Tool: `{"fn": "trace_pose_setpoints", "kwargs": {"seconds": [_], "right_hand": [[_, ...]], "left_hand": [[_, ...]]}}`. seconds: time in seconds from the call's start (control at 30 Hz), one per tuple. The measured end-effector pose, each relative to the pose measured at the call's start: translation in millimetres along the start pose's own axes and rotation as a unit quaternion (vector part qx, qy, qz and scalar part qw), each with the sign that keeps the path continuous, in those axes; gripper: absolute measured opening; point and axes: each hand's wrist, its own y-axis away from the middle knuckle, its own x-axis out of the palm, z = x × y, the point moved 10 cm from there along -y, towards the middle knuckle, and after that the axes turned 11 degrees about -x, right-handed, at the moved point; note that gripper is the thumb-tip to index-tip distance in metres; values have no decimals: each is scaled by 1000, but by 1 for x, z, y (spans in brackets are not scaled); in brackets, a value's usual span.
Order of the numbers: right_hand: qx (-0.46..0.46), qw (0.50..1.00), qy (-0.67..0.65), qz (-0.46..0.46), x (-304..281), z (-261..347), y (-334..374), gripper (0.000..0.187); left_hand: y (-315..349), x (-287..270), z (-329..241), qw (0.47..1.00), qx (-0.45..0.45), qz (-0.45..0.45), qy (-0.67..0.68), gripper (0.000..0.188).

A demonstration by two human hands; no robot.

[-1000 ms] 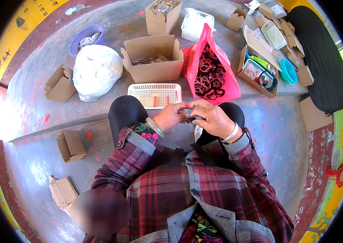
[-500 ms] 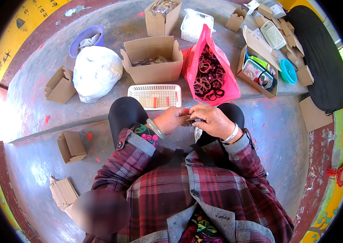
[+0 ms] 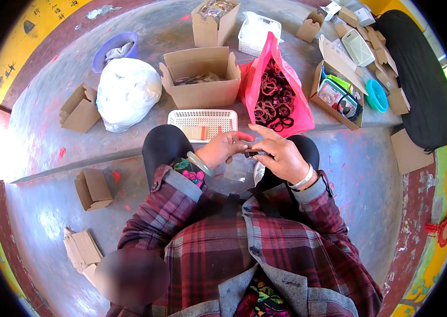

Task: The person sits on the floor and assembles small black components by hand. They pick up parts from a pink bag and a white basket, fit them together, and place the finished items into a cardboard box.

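Head view: small dark piece [image 3: 251, 154] is sitting between both hands, above the lap, just in front of the knees. Too small to tell what it is. Left hand [image 3: 223, 148] is pinching its left end with thumb and curled fingers pressed together. Right hand [image 3: 279, 156] is pinching the other end with thumb and forefinger, remaining fingers spread and pointing forward. Both hands are touching at the piece. A pale bangle [image 3: 199, 164] is riding the left wrist, a white one [image 3: 304, 178] the right.

Just ahead of the hands a white mesh basket [image 3: 205, 124] is lying on the step. Right of it a pink plastic bag [image 3: 276, 90] is standing open, full of dark ring-shaped items. Behind the basket an open cardboard box [image 3: 202, 79] is holding loose bits. Left of that a tied white bag [image 3: 126, 92] is leaning near a purple bowl [image 3: 112, 47]. Further right another open carton [image 3: 340, 95] is sitting beside a teal bowl [image 3: 376, 95].
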Motion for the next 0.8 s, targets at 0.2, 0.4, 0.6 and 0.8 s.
{"fn": "trace_pose_setpoints", "kwargs": {"seconds": [0.2,0.4,0.6,0.8], "right_hand": [[0,1000,-8,25,8,-2,4,19],[-16,1000,24,8,3,9,3,18],[-17,1000,11,13,12,3,6,19],[-18,1000,9,21,18,0,6,20]], "left_hand": [[-4,-18,17,998,-57,5,9,35],[9,-1,13,987,-98,49,113,34],[-4,-6,16,976,-22,79,201,31],[0,9,0,991,29,90,97,31]]}}
